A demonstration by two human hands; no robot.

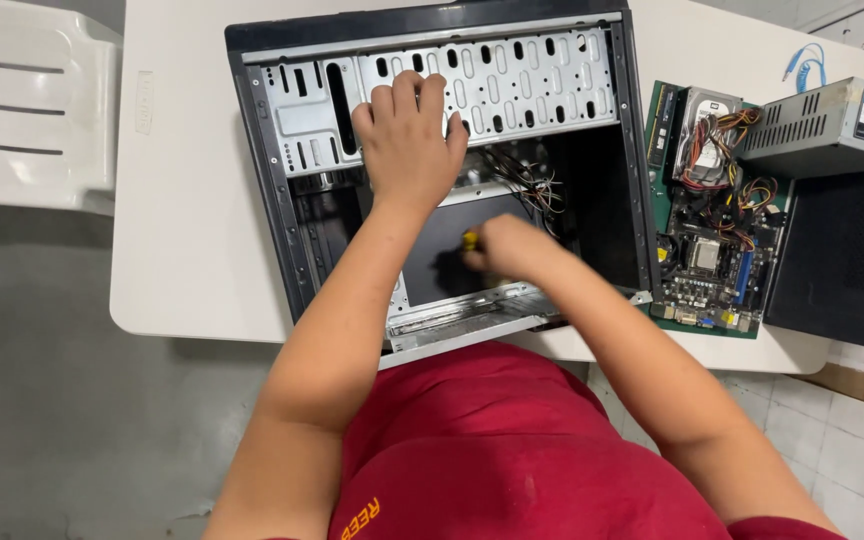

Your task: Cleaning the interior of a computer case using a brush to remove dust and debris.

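An open black computer case (270,190) lies on a white table (187,200), its inside facing up. My left hand (407,140) rests flat on the perforated metal drive cage (532,85) at the far side of the case, fingers spread. Down inside the case, my right hand (512,250) is closed around a screwdriver with a yellow handle (470,240), just above a dark panel (442,250). The tool's tip is hidden. A bundle of thin wires (527,180) hangs beside my right hand.
A green motherboard (712,270) with a hard drive (704,120) and cables on it lies right of the case. A grey power supply (832,125) and a black mesh panel (847,260) are further right. A white plastic chair (32,100) stands at far left.
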